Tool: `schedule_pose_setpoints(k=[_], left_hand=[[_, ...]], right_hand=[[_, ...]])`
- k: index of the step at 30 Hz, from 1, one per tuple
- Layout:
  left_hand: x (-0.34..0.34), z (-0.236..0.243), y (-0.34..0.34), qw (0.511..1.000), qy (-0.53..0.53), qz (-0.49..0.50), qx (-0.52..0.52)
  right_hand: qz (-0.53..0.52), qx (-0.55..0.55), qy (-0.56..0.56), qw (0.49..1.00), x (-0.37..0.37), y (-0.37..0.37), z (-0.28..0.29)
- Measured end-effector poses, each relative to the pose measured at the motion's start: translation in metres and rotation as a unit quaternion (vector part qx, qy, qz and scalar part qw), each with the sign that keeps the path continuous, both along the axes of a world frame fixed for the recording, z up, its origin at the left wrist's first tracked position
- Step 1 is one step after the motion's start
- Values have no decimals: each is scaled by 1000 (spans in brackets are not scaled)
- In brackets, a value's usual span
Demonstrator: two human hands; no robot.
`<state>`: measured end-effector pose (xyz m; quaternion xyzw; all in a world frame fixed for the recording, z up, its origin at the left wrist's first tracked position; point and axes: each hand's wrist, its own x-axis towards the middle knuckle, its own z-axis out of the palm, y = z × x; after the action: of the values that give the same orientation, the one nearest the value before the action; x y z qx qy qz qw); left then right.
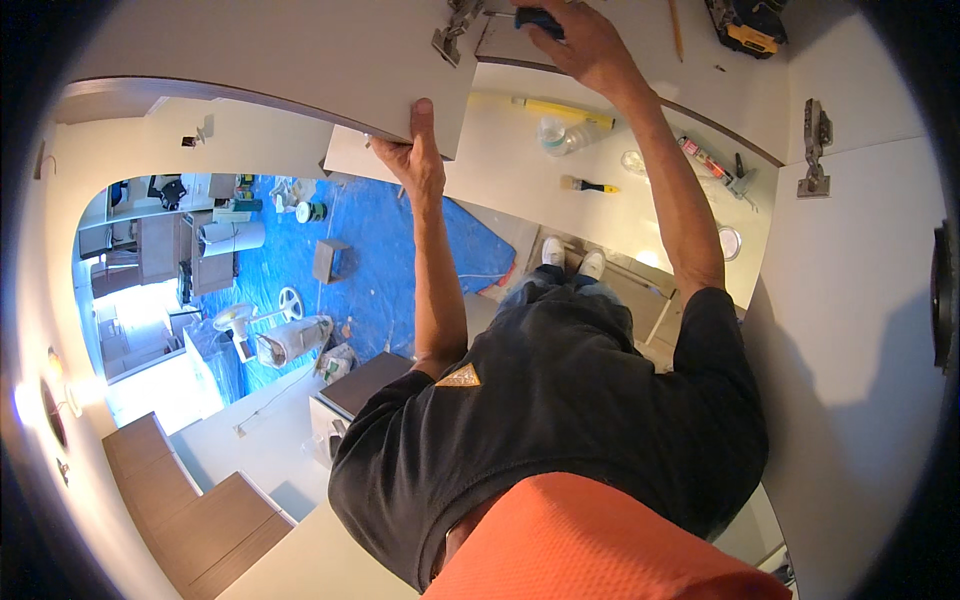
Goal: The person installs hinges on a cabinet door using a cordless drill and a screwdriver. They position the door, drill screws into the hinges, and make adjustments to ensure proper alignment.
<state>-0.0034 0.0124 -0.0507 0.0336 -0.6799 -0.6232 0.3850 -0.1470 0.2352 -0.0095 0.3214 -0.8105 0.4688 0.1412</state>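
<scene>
My left hand (420,165) grips the lower corner of a pale cabinet door (270,45), its thumb on the door face and its fingers around the edge. My right hand (592,50) is closed around the dark blue handle of a screwdriver (541,20). The screwdriver's shaft points left toward a metal concealed hinge (447,45) on the door's inner side. Whether its tip touches a screw I cannot tell. Right of my right hand, a pencil (677,30) and a black-and-yellow power tool (745,30) lie on the cabinet shelf.
On the counter below lie a yellow bar (565,110), a clear plastic bottle (565,137), a paintbrush (590,185) and a caulking gun (718,165). Another open door (860,290) with a hinge (815,150) stands at right. Blue sheeting (380,260) covers the floor around a white fan (240,320).
</scene>
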Motion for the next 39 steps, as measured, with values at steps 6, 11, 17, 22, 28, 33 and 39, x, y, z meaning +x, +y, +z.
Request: schedule_pose_setpoints(k=[6,11,17,22,28,33,39], left_hand=[[-4,4,-5,1000,29,7,4],[-5,6,-11,1000,20,7,-13],[-6,5,-13,999,38,-3,-9],[-5,3,-18,1000,17,-16,-9],[-5,0,-19,1000,16,-11,-8],[-4,0,-22,1000,-9,-15,2],[-4,1,-21,1000,8,-5,-24]], right_hand=[[-14,33,-20,999,-3,-14,2],[-11,-19,-19,1000,-2,-10,4],[-7,-11,-13,1000,2,-13,8],[-5,-31,3,1000,0,-15,2],[-27,71,303,950,-18,-16,-14],[3,-9,235,972,-31,-21,-23],[56,-83,-192,976,-30,-24,-15]])
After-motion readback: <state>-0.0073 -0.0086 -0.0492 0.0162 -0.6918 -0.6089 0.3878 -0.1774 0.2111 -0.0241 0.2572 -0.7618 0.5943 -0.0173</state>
